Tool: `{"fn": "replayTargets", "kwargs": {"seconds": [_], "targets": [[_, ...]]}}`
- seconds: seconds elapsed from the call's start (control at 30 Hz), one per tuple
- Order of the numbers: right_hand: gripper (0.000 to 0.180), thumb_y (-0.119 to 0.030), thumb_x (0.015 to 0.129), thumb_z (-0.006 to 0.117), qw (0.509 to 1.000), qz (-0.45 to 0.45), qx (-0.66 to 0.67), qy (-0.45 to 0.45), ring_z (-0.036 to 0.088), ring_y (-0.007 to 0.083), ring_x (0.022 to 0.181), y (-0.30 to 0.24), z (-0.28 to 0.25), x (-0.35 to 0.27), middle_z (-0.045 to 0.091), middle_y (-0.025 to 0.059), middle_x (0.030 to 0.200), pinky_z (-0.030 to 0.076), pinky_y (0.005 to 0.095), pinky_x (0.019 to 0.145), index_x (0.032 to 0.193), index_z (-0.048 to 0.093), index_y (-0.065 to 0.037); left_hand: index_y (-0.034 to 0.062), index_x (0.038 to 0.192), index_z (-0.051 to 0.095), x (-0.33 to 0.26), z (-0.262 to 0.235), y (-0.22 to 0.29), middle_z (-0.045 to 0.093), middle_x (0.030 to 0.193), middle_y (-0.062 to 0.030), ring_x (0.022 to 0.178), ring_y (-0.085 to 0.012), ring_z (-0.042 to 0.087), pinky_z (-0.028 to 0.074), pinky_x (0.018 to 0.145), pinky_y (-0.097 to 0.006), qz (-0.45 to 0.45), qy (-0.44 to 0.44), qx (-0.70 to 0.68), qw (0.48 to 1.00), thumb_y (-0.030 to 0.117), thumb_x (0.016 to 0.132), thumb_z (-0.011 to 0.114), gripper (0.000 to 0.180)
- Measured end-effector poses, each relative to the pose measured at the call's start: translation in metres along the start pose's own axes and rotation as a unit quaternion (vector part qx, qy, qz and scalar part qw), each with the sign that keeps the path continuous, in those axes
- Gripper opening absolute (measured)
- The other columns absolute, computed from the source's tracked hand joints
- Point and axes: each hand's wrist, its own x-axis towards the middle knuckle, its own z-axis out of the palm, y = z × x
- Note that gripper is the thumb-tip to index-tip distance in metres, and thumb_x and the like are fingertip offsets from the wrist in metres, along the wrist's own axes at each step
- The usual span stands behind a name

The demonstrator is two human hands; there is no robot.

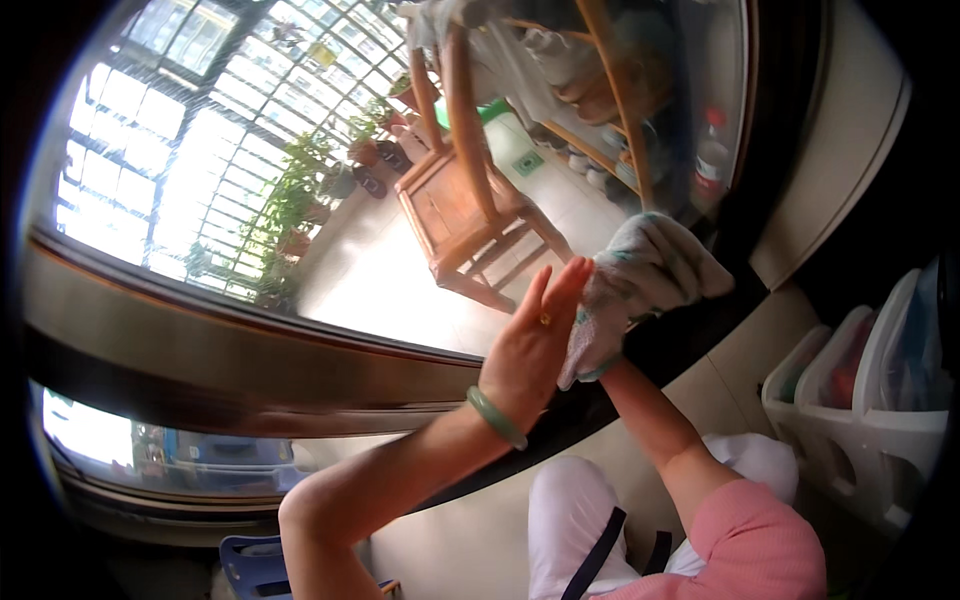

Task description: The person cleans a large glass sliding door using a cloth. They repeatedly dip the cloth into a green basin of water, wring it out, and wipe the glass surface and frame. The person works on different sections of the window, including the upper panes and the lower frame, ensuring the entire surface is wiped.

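My left hand (535, 340) is raised in front of the glass, its fingers stretched out and close together. A green bangle (497, 418) circles that wrist, and a ring sits on one finger. The left palm side presses against, or lies right beside, a pale cloth covering (655, 262) with green marks and a green edge. That covering wraps my right hand (600, 345) down to the wrist like a glove or mitt. Inside it the fingers are hidden, so their shape cannot be made out.
Dark-framed glass (330, 250) spans the view ahead. Beyond it stand a wooden chair (436, 208), potted plants (300, 180), a barred window and a red-capped bottle (711, 160). White plastic bins (860, 430) stand at the right. A blue plastic item (250, 570) is at the lower left.
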Motion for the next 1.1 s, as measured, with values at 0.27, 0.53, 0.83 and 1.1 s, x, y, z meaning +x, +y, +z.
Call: {"fn": "replayTargets", "kwargs": {"seconds": [0.27, 0.53, 0.83, 1.1], "targets": [[0.046, -0.023, 0.096, 0.041, 0.851, -0.428, -0.272, -0.134, 0.043, 0.0223, 0.129, -0.196, 0.027, 0.126, 0.046, 0.0146, 0.136, 0.033, 0.0349, 0.110, 0.136, 0.041, -0.001, 0.0082, 0.117, 0.063, -0.103, -0.043, -0.025, 0.056, 0.131, -0.0068, 0.123, -0.0203, 0.050, 0.034, 0.104, -0.035, -0.066, 0.134, -0.266, 0.952, 0.013, 0.080, 0.064, 0.037], [0.044, -0.019, 0.094, 0.042, 0.682, -0.592, -0.423, -0.077, 0.041, 0.0217, 0.130, -0.327, 0.083, 0.184, 0.045, 0.0136, 0.136, 0.032, 0.0342, 0.111, 0.134, 0.043, -0.001, 0.0170, 0.098, 0.067, -0.141, -0.040, -0.048, 0.056, 0.087, -0.0003, 0.077, -0.0184, 0.054, 0.041, 0.070, -0.034, -0.207, 0.317, -0.311, 0.872, 0.018, 0.070, 0.078, 0.030], [0.043, -0.016, 0.096, 0.041, 0.470, -0.658, -0.544, -0.224, 0.036, 0.0183, 0.133, -0.258, 0.047, 0.100, 0.037, 0.0096, 0.142, 0.027, 0.0316, 0.114, 0.137, 0.036, -0.002, 0.0190, 0.103, 0.066, -0.148, -0.040, -0.068, 0.054, 0.082, 0.0001, 0.070, -0.0203, 0.051, 0.042, 0.065, -0.034, -0.367, 0.332, -0.260, 0.829, 0.018, 0.073, 0.076, 0.032], [0.044, -0.020, 0.096, 0.047, 0.782, -0.449, -0.212, -0.376, 0.035, 0.0177, 0.134, -0.283, 0.060, 0.131, 0.041, 0.0063, 0.140, 0.030, 0.0301, 0.111, 0.138, 0.040, -0.010, 0.0238, 0.117, 0.063, -0.154, -0.035, -0.066, 0.047, 0.084, -0.0002, 0.072, -0.0209, 0.049, 0.044, 0.067, -0.036, -0.379, 0.296, -0.195, 0.854, 0.022, 0.077, 0.075, 0.041]]}}
